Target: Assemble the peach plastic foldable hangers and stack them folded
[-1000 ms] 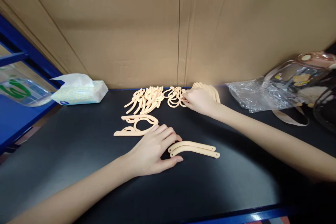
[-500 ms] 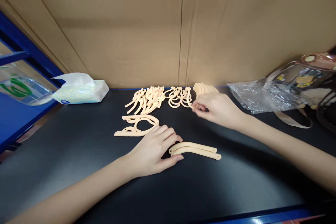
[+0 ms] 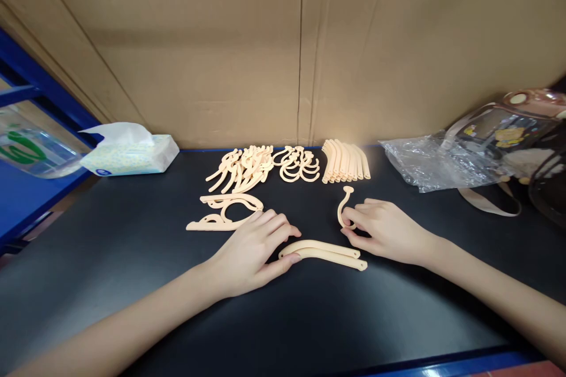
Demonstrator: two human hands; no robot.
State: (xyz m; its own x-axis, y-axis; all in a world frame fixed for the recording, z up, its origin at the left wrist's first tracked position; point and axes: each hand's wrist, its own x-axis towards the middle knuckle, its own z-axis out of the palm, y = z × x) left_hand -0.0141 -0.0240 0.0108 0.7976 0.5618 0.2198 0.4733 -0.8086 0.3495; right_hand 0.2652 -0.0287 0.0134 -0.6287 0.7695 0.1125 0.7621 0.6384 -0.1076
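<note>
Smooth, cream-coloured and deeply curved, a hook (image 3: 340,212) with a flat, rounded head sits pinched in the right hand (image 3: 382,230), over the matte black table (image 3: 309,330). The left hand (image 3: 252,253) lies loosely spread, its thumb at the ends of two bowed, pale bars (image 3: 327,258). Behind are small hooks (image 3: 305,159), stacked curved bars (image 3: 345,160) and crinkled clear plastic (image 3: 431,159)

Brown cardboard (image 3: 198,76) forms the far wall, creased and dented towards the upper left, split by a dark vertical seam (image 3: 300,53) near its middle. Against it stands a black table (image 3: 309,330) edged in blue, pale sheen across its left. A blue metal frame (image 3: 57,103) slants at far left.
</note>
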